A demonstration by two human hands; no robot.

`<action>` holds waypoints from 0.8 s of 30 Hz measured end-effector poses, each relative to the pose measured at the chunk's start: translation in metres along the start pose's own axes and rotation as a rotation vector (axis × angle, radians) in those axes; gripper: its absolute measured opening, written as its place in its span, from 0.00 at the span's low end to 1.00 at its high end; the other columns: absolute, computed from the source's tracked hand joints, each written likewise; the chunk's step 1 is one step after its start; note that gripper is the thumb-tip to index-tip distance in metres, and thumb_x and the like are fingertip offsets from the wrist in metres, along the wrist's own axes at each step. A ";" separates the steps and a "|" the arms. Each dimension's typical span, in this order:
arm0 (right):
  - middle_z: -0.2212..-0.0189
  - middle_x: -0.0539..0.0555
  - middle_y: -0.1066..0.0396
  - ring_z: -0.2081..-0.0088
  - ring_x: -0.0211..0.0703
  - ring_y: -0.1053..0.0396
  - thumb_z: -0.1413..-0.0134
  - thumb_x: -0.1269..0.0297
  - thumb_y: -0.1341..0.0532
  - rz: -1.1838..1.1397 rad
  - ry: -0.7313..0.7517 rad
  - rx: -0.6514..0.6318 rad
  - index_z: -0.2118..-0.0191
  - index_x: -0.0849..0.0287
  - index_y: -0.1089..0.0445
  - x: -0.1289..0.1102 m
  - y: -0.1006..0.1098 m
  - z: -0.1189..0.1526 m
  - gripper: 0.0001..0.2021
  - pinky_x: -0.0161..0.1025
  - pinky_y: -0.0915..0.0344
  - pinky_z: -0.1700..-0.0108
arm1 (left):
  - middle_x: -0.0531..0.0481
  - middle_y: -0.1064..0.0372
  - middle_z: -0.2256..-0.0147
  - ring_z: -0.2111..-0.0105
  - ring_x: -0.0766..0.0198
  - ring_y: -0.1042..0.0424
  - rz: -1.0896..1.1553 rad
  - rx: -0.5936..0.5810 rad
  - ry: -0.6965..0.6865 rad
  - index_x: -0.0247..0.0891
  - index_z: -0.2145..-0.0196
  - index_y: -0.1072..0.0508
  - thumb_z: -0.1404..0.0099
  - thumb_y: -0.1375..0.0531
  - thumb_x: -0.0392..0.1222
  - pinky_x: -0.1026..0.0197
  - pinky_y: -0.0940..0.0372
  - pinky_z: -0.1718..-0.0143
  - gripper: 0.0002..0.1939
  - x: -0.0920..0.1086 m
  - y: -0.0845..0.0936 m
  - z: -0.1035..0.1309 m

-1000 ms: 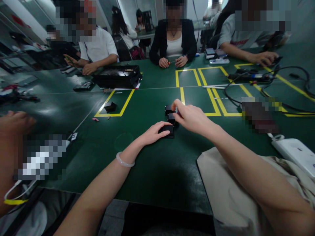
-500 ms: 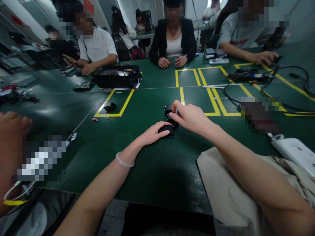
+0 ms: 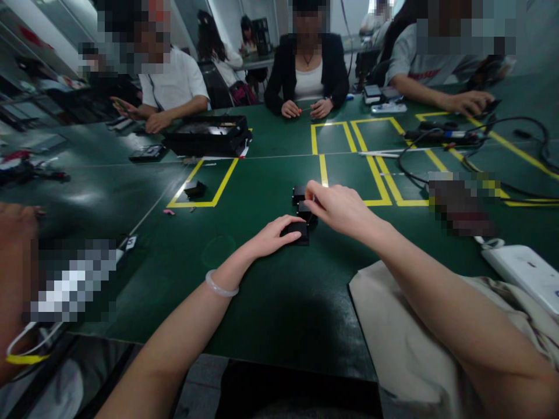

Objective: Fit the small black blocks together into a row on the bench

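My left hand (image 3: 279, 234) grips a small flat black block (image 3: 299, 229) on the green table, thumb on the near side and fingers across the far side. My right hand (image 3: 334, 203) is closed in a pinch just beyond it. A thin sliver shows under those fingertips, too small to name. Another black block (image 3: 299, 193) stands past the first, with a further dark part (image 3: 302, 207) between them, partly covered by the right fingers.
Yellow tape (image 3: 379, 180) marks rectangles on the table. A small black piece (image 3: 194, 189) and a long black case (image 3: 205, 137) lie left. Beige cloth (image 3: 379, 314), a white power strip (image 3: 522, 267) and black cables (image 3: 408, 171) lie right. Several people sit around.
The right hand's index finger and thumb have drawn closer together and shifted very slightly. My left hand stays on the black block.
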State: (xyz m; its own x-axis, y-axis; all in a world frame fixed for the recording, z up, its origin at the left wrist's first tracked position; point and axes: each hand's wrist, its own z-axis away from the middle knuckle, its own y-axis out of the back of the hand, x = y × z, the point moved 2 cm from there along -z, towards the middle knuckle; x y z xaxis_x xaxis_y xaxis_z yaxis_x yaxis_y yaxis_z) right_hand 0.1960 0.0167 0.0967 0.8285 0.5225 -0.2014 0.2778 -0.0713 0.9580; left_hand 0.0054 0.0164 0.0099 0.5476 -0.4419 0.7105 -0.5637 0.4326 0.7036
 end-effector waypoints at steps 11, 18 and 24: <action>0.70 0.53 0.27 0.70 0.43 0.32 0.36 0.57 0.53 0.008 -0.016 -0.021 0.57 0.55 0.36 0.000 0.002 -0.001 0.12 0.37 0.56 0.74 | 0.46 0.34 0.49 0.49 0.55 0.34 0.000 -0.004 0.004 0.42 0.43 0.36 0.31 0.48 0.53 0.55 0.41 0.47 0.22 0.002 0.001 0.000; 0.68 0.53 0.27 0.69 0.43 0.32 0.38 0.58 0.51 -0.051 -0.002 -0.006 0.54 0.56 0.39 0.000 0.003 0.000 0.12 0.36 0.54 0.74 | 0.46 0.34 0.49 0.49 0.55 0.34 0.006 -0.002 0.014 0.42 0.44 0.36 0.31 0.48 0.54 0.54 0.41 0.46 0.23 0.003 0.001 0.001; 0.67 0.55 0.26 0.69 0.44 0.32 0.37 0.59 0.52 0.013 -0.017 -0.040 0.55 0.56 0.37 0.001 0.003 0.000 0.12 0.37 0.54 0.73 | 0.46 0.34 0.49 0.49 0.54 0.34 0.000 -0.002 0.010 0.42 0.44 0.36 0.31 0.48 0.54 0.53 0.40 0.46 0.23 0.003 0.001 0.001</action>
State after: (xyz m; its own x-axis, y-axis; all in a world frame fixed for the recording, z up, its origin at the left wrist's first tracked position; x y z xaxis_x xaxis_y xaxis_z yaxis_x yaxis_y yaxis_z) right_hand 0.1972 0.0170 0.0994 0.8401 0.5073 -0.1920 0.2476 -0.0437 0.9679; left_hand 0.0060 0.0151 0.0126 0.5538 -0.4338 0.7107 -0.5625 0.4345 0.7035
